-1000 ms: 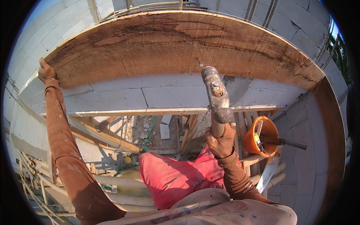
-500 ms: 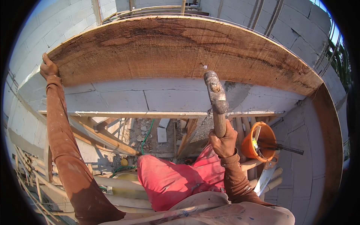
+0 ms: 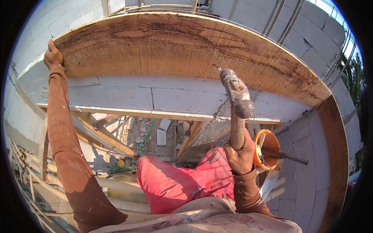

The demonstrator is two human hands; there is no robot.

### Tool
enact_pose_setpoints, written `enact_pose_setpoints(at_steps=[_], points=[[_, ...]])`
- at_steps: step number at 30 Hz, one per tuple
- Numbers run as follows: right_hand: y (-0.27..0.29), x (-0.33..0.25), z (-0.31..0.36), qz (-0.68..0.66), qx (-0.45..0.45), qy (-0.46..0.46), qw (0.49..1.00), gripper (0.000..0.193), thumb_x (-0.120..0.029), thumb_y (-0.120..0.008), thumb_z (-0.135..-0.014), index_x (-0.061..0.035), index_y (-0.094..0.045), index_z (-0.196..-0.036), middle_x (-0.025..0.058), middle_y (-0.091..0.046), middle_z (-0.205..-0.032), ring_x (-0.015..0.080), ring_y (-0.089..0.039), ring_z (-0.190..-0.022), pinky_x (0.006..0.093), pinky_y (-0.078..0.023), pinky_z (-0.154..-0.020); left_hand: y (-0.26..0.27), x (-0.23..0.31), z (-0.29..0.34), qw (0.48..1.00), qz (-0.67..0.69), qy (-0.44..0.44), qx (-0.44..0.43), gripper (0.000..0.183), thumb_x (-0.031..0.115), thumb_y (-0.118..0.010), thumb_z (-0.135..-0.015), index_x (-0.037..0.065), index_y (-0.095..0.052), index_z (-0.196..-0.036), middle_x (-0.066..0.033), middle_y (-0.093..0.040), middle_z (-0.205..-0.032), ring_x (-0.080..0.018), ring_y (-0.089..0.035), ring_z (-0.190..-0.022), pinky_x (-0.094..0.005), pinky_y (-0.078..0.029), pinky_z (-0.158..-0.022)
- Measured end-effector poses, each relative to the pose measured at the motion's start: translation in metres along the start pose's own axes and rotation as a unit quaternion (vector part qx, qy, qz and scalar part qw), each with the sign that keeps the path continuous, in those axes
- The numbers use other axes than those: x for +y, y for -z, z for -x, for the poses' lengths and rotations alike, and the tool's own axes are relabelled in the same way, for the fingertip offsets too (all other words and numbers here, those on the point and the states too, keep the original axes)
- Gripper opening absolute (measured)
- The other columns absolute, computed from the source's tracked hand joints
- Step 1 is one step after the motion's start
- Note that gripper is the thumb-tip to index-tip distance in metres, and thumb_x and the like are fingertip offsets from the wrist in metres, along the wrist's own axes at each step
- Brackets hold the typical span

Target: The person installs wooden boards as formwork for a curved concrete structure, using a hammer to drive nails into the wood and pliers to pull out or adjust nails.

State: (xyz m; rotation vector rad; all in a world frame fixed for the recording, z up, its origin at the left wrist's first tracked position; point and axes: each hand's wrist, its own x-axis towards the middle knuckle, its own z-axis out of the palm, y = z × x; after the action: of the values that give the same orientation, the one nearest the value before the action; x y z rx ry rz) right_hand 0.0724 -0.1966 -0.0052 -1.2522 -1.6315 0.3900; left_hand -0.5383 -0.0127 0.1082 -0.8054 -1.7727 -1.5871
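Observation:
A long wooden board (image 3: 155, 46) stands on edge against the pale block wall. My left hand (image 3: 53, 56) is closed round the board's left end. In my right hand (image 3: 241, 155) is a ball-peen hammer (image 3: 237, 95), gripped by its wooden handle, with the worn metal head raised. A small nail (image 3: 217, 67) sticks out of the board's lower part, right of the middle. The hammer's striking face is close by the nail; whether they touch I cannot tell.
An orange bucket (image 3: 275, 149) with tools in it hangs or stands to my right, a handsaw (image 3: 268, 185) below it. Another board (image 3: 334, 155) lines the right wall. Under me are timber props (image 3: 116, 136), bamboo poles (image 3: 120, 186) and rubble with white blocks (image 3: 162, 136).
My right hand and the hammer have shifted slightly right and nearer to me. The view has tilted a little, so the board sits higher. My left hand keeps its hold.

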Motion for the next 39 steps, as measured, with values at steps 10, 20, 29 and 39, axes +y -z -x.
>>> enact_pose_setpoints(at_steps=[10,20,29,39], points=[[-0.008,0.03,-0.003,-0.058,-0.005,0.076,0.995,0.015,0.003,-0.06,-0.07,-0.0009,-0.053,-0.084,0.0053,-0.052,-0.068,0.0127,-0.051,-0.06,0.0275,-0.044,-0.057,-0.005,-0.008,-0.004,0.996,-0.029,0.057,-0.054,0.074,0.06,-0.033,-0.089,-0.004,-0.067,-0.101,-0.0282,-0.064,-0.097,-0.0402,-0.059,-0.101,-0.0423,-0.043,-0.089],[-0.015,0.02,0.005,-0.04,0.047,0.156,0.986,0.012,0.004,-0.06,-0.07,-0.0012,-0.052,-0.078,0.0037,-0.053,-0.069,0.0088,-0.048,-0.06,0.0238,-0.041,-0.056,-0.004,-0.011,-0.008,0.999,-0.027,0.014,-0.022,0.074,0.059,-0.033,-0.089,-0.005,-0.067,-0.098,-0.0294,-0.063,-0.1,-0.042,-0.058,-0.104,-0.0413,-0.043,-0.09],[-0.019,0.018,0.0,-0.096,0.003,0.003,0.995,0.012,0.004,-0.06,-0.069,-0.0003,-0.051,-0.076,0.0027,-0.052,-0.068,0.0087,-0.048,-0.063,0.0243,-0.042,-0.058,-0.004,-0.012,-0.008,0.999,-0.031,0.009,0.007,0.076,0.06,-0.032,-0.088,-0.007,-0.067,-0.096,-0.0304,-0.063,-0.098,-0.0423,-0.058,-0.103,-0.0421,-0.042,-0.092],[-0.029,0.027,-0.016,-0.008,-0.011,-0.008,1.0,0.011,-0.002,-0.06,-0.069,-0.0006,-0.054,-0.078,0.0058,-0.052,-0.059,0.0127,-0.05,-0.053,0.027,-0.044,-0.054,-0.008,-0.002,0.001,1.0,-0.014,0.02,-0.009,0.075,0.061,-0.032,-0.088,-0.005,-0.067,-0.1,-0.0299,-0.063,-0.101,-0.0416,-0.057,-0.105,-0.0398,-0.042,-0.093]])
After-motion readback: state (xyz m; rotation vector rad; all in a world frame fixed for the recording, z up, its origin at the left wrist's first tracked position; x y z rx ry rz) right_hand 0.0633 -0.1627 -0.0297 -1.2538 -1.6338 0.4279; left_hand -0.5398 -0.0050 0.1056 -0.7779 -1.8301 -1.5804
